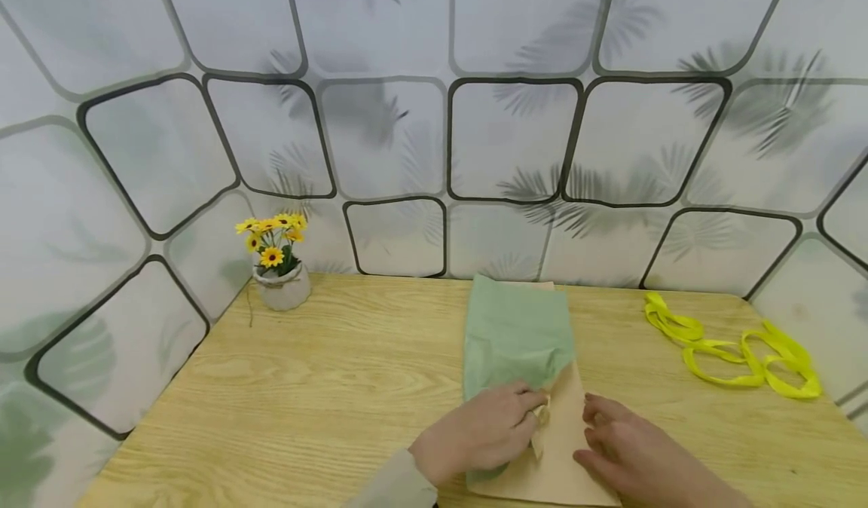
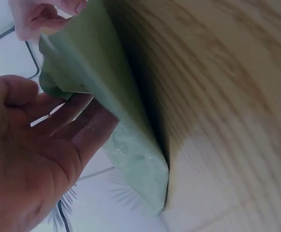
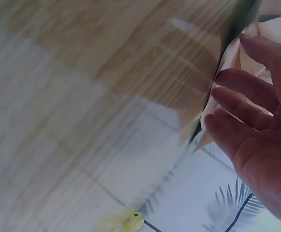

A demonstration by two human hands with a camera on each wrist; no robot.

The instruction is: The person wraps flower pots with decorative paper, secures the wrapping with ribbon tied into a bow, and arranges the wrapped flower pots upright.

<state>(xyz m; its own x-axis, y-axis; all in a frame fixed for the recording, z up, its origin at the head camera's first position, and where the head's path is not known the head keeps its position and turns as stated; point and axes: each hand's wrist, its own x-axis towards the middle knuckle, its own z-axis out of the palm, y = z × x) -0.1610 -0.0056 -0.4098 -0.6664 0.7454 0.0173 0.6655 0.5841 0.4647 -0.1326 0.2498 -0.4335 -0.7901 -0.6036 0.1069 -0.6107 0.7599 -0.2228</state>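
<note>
A pale green sheet of wrapping paper (image 1: 518,323) lies over a peach sheet (image 1: 563,463), both stretching away from the front of the table. My left hand (image 1: 484,426) bends its fingers over the lower part and holds a crumpled, bunched bit of paper (image 1: 539,421) at the fingertips. In the left wrist view the left fingertips are hidden behind the raised green paper (image 2: 94,63). My right hand (image 1: 634,451) is beside the peach sheet's right edge, thumb apart, with its fingertips (image 3: 220,87) right at that edge in the right wrist view.
At the back left stands a small pot of yellow artificial flowers (image 1: 274,267). A bright yellow ribbon (image 1: 719,350) lies in loose loops on the right side of the wooden table (image 1: 305,402). Patterned curtain walls (image 1: 393,146) enclose the back and sides.
</note>
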